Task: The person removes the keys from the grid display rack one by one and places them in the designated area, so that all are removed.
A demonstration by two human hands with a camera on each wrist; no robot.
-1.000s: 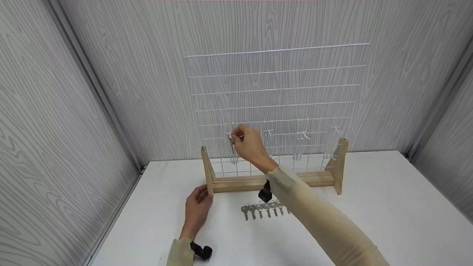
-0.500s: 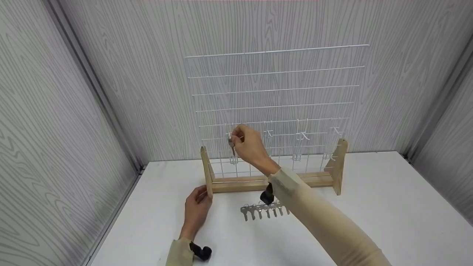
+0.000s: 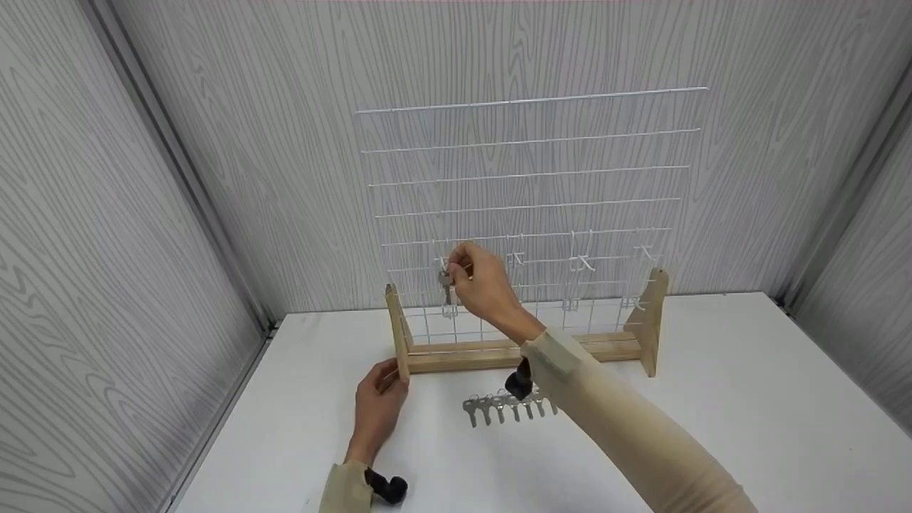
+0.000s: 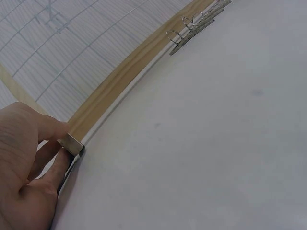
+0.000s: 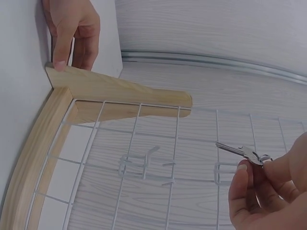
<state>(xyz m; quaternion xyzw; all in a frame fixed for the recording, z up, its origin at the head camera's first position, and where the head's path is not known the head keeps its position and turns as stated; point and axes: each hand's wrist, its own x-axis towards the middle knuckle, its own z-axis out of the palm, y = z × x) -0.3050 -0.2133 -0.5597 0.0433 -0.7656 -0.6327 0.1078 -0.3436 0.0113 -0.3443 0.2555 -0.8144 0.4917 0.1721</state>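
My right hand point(image 3: 488, 285) pinches a silver key point(image 3: 446, 278) by its ring end, close to the upper left white hook point(image 3: 442, 262) on the wire grid point(image 3: 527, 175). In the right wrist view the key point(image 5: 240, 151) sticks out from between thumb and fingers point(image 5: 240, 189); whether its ring is around the hook cannot be told. My left hand point(image 3: 377, 406) grips the foot of the left wooden side piece point(image 3: 398, 331). Thumb and fingers lie on both sides of that wood in the left wrist view. Several keys with rings point(image 3: 500, 407) lie in a row on the table.
More white hooks hang on the grid: one upper middle point(image 3: 583, 263), one upper right point(image 3: 645, 253), and lower ones such as the lower left hook point(image 5: 144, 163). A wooden crossbar point(image 3: 463, 358) joins the side pieces. Wood-patterned panels point(image 3: 214, 142) surround the white table point(image 3: 712, 427).
The key has come further into view below my right fingertips and hangs nearly straight down. That hand has shifted slightly right. My left hand stays on the wooden side piece.
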